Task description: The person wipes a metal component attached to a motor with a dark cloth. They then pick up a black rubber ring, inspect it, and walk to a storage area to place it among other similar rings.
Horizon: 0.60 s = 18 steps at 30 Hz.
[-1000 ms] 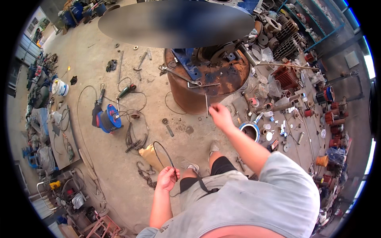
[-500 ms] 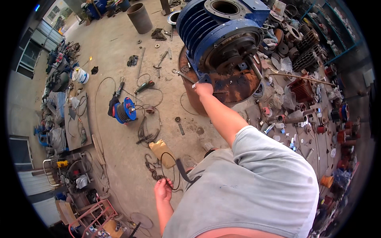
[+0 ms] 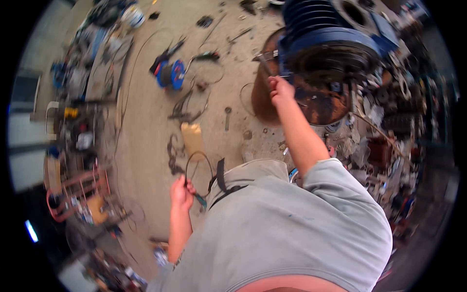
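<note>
Fingers (image 3: pixel 275 82) of the right hand (image 3: pixel 282 92) grip a wrench (image 3: pixel 264 64) by the edge of the rusty drum (image 3: pixel 264 103); the left hand (image 3: pixel 182 195) holds a black ring (image 3: pixel 212 171). If that right hold is loose, the wrench could slip and hit the floor (image 3: pixel 151 160).

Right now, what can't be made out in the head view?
In the head view:
Wrench: near end hidden by the right hand.
Black ring: gripped stretch hidden by the left hand.
Blue machine: top cut off by the picture's upper edge.
Clutter at right: details blurred.
</note>
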Each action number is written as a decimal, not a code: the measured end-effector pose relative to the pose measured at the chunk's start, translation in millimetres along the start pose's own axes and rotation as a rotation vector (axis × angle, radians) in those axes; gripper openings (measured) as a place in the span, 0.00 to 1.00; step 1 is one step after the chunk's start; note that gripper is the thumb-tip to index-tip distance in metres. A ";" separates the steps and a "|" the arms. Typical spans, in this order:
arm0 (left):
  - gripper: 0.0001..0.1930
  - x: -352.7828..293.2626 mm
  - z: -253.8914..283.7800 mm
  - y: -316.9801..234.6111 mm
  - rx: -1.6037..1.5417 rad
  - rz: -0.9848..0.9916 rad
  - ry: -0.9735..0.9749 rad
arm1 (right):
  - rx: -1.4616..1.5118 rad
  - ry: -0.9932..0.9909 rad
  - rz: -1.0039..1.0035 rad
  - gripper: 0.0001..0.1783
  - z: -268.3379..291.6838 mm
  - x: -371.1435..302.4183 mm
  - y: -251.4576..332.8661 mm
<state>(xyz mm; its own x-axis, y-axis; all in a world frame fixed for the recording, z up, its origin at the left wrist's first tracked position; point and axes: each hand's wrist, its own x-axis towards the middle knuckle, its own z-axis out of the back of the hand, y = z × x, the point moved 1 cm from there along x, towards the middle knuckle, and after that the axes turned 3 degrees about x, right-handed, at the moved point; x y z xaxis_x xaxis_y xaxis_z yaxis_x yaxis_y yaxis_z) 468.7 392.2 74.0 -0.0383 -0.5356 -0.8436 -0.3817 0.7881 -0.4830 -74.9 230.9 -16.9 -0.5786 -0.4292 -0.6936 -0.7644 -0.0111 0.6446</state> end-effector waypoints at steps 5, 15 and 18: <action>0.12 -74.0 -66.0 -62.5 -0.222 -0.103 0.217 | -0.534 0.558 0.139 0.21 -4.6 -129.2 -42.2; 0.15 -134.7 20.7 -79.6 -0.357 -0.496 -0.152 | -0.242 1.182 -1.022 0.40 -89.7 -299.0 -151.9; 0.14 -151.7 75.1 -52.4 -0.370 -0.552 -0.209 | -0.436 1.235 -0.981 0.29 -122.0 -330.3 -174.7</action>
<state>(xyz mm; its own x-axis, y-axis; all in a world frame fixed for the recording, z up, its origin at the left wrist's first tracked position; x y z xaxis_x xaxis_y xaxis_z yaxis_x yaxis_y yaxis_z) 563.9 455.0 209.7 0.4161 -0.7294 -0.5430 -0.5856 0.2418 -0.7737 284.5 264.4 138.8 0.7809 -0.5216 -0.3437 -0.4231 -0.8464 0.3234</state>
